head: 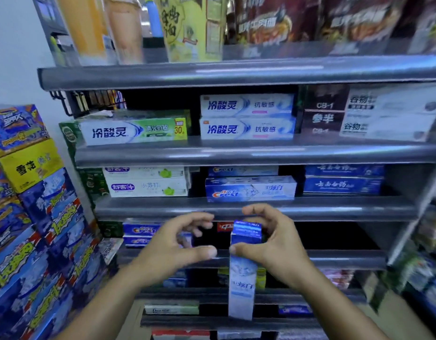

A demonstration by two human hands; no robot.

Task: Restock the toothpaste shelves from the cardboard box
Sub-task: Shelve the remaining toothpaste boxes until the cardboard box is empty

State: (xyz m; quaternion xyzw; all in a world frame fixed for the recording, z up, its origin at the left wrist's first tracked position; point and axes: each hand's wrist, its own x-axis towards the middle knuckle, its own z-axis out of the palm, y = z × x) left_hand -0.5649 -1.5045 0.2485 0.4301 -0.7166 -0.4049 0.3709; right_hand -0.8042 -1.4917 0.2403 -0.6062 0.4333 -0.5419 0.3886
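Observation:
My right hand (pixel 271 244) grips a blue and white toothpaste box (pixel 242 273) near its top end, holding it upright in front of the shelves. My left hand (pixel 177 244) hovers just left of the box with fingers loosely curled and holds nothing. Straight ahead, a Crest toothpaste box (pixel 250 190) lies on a grey shelf (pixel 256 208). Below it, behind my hands, the shelf level shows a dark gap on the right (pixel 334 236) and blue boxes (pixel 141 233) on the left. The cardboard box is not in view.
Higher shelves hold white toothpaste boxes (pixel 246 128), a green-striped one (pixel 133 131) and dark boxes (pixel 322 119). Blue boxes (pixel 342 184) sit right of the Crest ones. Stacked blue and yellow cartons (pixel 30 217) stand at the left. Snack packs fill the top shelf (pixel 236 72).

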